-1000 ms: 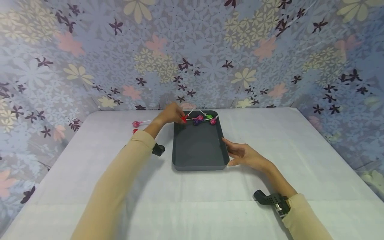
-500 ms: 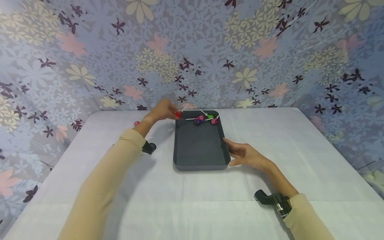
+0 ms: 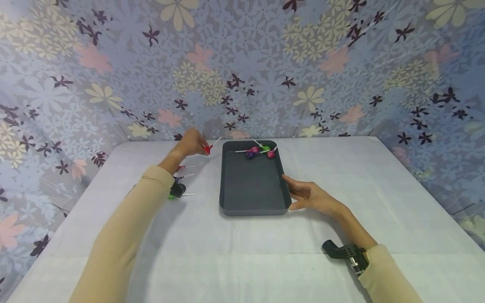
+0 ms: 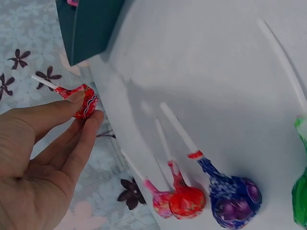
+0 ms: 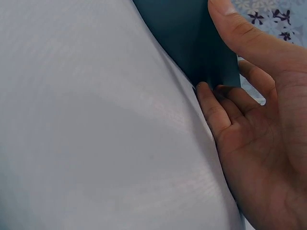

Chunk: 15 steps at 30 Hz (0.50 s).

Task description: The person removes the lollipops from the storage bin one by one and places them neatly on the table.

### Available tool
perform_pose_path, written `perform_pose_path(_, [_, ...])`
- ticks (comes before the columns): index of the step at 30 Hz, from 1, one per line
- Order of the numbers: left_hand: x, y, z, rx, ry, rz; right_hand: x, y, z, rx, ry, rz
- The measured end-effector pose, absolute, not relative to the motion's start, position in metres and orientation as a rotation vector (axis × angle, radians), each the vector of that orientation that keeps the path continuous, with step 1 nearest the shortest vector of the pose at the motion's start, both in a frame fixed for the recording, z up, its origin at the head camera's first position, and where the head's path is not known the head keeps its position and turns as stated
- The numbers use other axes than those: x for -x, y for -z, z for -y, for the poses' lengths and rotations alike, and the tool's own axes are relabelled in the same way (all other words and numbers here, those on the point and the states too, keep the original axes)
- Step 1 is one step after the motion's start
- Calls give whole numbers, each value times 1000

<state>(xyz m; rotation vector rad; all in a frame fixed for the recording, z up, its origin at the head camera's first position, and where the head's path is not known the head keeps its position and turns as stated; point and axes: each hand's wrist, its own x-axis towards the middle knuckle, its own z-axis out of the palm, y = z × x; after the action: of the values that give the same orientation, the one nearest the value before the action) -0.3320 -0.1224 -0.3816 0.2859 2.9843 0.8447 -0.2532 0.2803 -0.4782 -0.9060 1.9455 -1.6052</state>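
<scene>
Between thumb and fingertips, my left hand [image 3: 190,143] pinches a red-wrapped lollipop [image 4: 87,101] by its candy head, the white stick pointing up and away. The hand is left of the dark grey tray [image 3: 251,183], apart from it. Several lollipops lie at the tray's far end, among them a pink one [image 3: 270,154], a purple one [image 3: 250,155] and a green one [image 3: 265,147]. My right hand [image 3: 313,198] rests against the tray's right wall near the front corner, its fingers touching the outside.
Left of the tray, more lollipops lie on the white tablecloth [image 3: 242,261], partly hidden by my left arm: a pink one [image 4: 162,203], a red one [image 4: 187,201], a blue-purple one [image 4: 236,201] and a green one [image 4: 301,191]. A flowered cloth [image 3: 265,71] stands behind the table.
My left hand has moved left from over the tray's far left corner to outside it, still holding the red lollipop. Table lollipops behind the forearm came into view. The right hand stayed put.
</scene>
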Motion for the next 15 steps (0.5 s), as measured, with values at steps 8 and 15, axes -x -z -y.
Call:
perform_pose_path(8, [332, 387, 137, -170, -790, -2938, 253, 479, -280, 906, 1606, -1957])
perform_pose_path(15, [332, 390, 141, -167, -788, -2914, 253, 477, -280, 909, 1599, -1960])
